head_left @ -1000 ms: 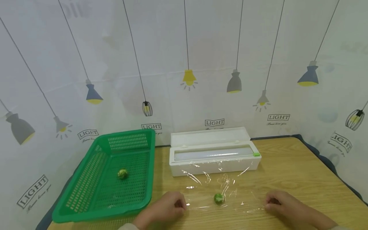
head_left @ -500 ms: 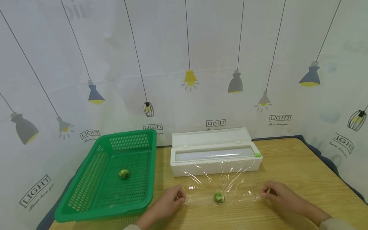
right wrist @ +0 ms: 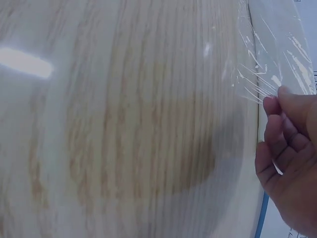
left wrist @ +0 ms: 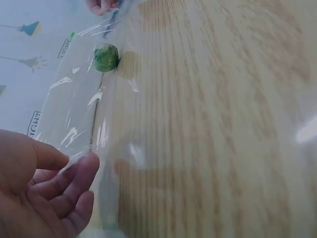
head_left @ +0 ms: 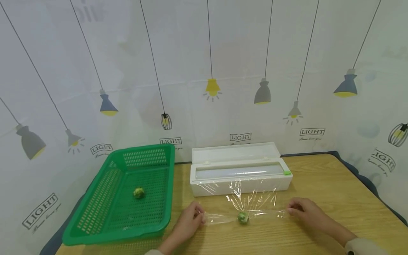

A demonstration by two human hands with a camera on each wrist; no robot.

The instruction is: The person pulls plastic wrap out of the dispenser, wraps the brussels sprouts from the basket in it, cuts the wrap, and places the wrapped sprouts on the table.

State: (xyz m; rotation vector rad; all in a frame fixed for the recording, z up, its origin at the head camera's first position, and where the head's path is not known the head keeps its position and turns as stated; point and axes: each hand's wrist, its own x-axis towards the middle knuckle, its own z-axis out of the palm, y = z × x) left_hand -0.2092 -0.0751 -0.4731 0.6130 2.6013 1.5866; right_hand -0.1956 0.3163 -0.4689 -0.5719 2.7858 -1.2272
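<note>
Basket [head_left: 149, 209], one, green and slotted, stands at the left with one leafy ball [head_left: 138, 192] inside. Just right of it, the left hand [head_left: 188, 219] pinches one end of a single clear film [head_left: 237, 191]. Behind the film, one white box [head_left: 229, 164], lid raised, holds one roll [head_left: 239, 173], with one green tab [head_left: 287, 173] at its right. Between the hands, a second ball [head_left: 243, 217] sits at the film's near edge, whether under or on it unclear. Farthest right, the right hand [head_left: 306, 212] pinches the opposite end.
</note>
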